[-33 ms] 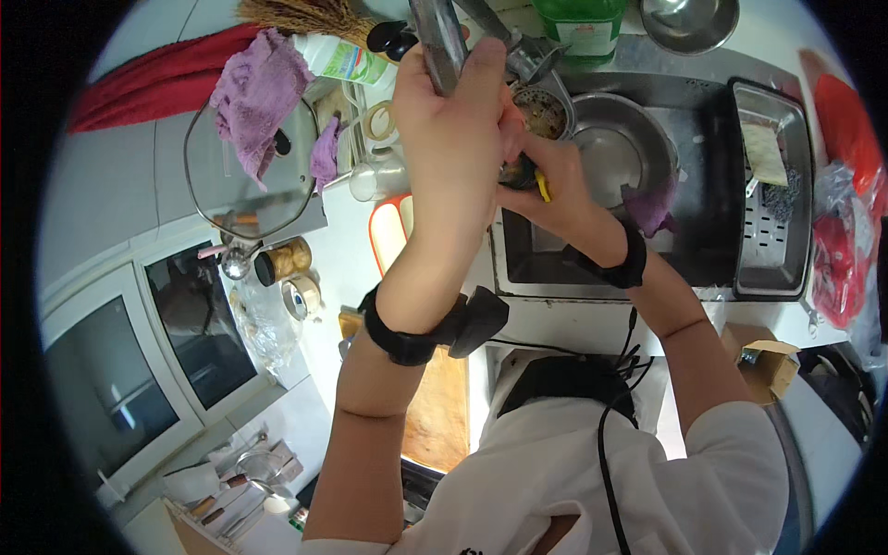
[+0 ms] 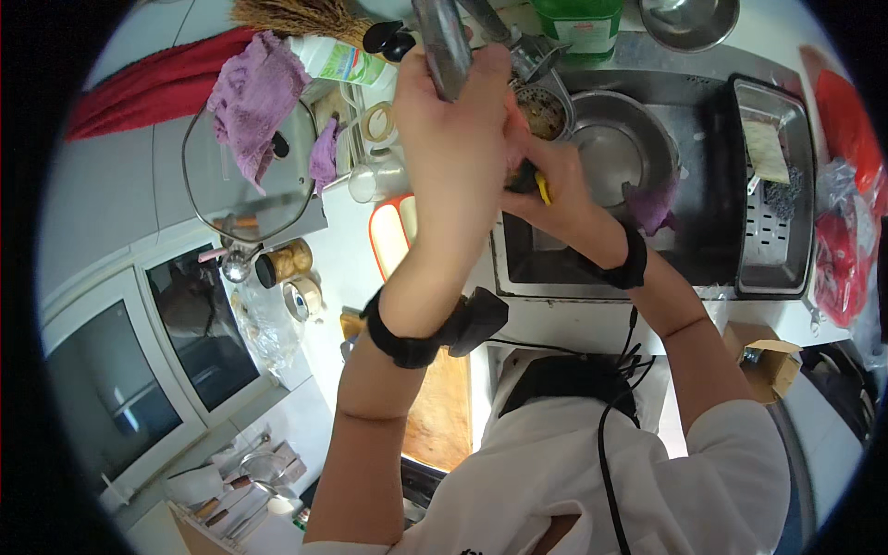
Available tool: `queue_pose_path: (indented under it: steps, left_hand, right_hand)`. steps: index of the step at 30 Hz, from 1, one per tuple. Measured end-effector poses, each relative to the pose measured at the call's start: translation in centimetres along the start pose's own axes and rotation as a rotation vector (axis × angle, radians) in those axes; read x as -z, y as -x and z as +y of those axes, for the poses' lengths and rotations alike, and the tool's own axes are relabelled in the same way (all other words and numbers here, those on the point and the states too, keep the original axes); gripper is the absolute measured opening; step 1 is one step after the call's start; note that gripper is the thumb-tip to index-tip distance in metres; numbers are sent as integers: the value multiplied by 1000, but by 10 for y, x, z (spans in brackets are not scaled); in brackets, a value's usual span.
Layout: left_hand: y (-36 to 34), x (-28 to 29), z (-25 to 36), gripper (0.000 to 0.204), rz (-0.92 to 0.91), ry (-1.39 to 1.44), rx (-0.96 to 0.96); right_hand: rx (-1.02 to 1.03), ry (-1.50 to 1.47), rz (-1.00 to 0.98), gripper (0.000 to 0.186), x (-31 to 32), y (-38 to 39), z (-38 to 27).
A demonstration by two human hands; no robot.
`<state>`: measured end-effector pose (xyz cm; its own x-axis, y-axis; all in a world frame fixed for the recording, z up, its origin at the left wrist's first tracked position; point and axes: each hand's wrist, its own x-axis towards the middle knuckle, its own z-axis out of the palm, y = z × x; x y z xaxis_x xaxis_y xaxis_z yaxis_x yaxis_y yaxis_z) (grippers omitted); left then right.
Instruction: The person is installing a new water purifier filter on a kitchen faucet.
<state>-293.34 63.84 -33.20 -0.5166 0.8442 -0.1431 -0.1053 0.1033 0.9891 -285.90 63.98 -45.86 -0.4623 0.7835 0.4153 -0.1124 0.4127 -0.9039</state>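
My left hand (image 2: pixel 453 129) is raised at the top middle, closed round a thick grey metal tube-like piece (image 2: pixel 442 51). Close beside it my right hand (image 2: pixel 560 190) is closed on a black-and-yellow handle (image 2: pixel 543 188); the rest of that tool is hidden behind my hands. A grey metal fitting (image 2: pixel 535 57) stands just beyond my fingers. Below it a round, speckled brownish piece (image 2: pixel 541 113) sits within a metal rim. Right of my hands, a round metal basin (image 2: pixel 610 157) stands in the dark sink (image 2: pixel 708 236), a purple cloth (image 2: pixel 652 205) over its near edge.
At right a perforated metal tray (image 2: pixel 763 250) holds a sponge and scourer. A green container (image 2: pixel 578 28) and metal bowl (image 2: pixel 689 20) stand behind. On the left are a glass jar (image 2: pixel 377 176), a white-and-red cutting board (image 2: pixel 393 236), a glass lid (image 2: pixel 190 176) and a wooden board (image 2: pixel 439 416).
My left hand and the metal tube-like piece have shifted very slightly. My right hand keeps its grip in nearly the same place.
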Motion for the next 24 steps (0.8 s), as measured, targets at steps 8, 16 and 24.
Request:
queue_pose_path:
  steps: [8, 16, 24]
  left_hand:
    - [7, -8, -6, 27, -112, 14, -16]
    - [3, 29, -23, 35, -183, -99, -151]
    - [42, 85, -103, 61, -443, -398, -380]
  right_hand:
    - [46, -146, -17, 39, 8, -2, 1]
    - [149, -132, -278, 36, 6, -8, 14]
    - [82, 180, -304, 44, 40, 7, -11]
